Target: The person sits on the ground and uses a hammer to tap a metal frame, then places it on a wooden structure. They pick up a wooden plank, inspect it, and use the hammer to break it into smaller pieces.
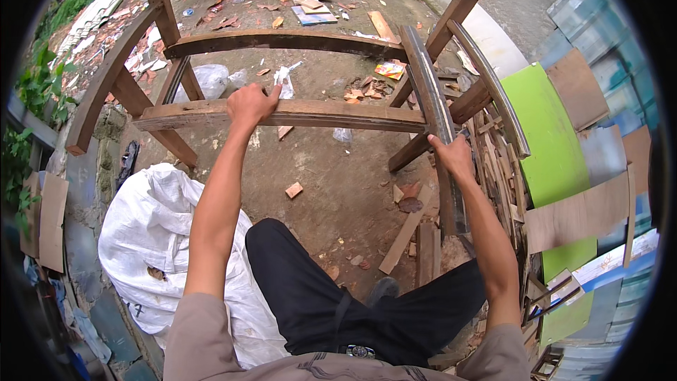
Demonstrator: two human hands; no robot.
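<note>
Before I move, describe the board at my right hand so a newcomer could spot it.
Find the wooden frame across the upper view. At its right side, the right hand touches a long, pale-streaked board. Unlike the crosswise rails, it runs nearly up and down the view.

the wooden frame [282, 41] stands before the legs [293, 275], the left hand [252, 104] on its front rail [345, 116], the right hand [455, 155] against the bar [427, 85] at its right end. a sack [141, 233] lies left of the legs; a block [294, 190] lies on the ground [331, 176] between them and the frame. wood strips [498, 176] lie right of the bar, panels [550, 148] farther right. scraps [312, 15] (and, nearer, a plastic bag [211, 80]) lie beyond the front rail.
</note>
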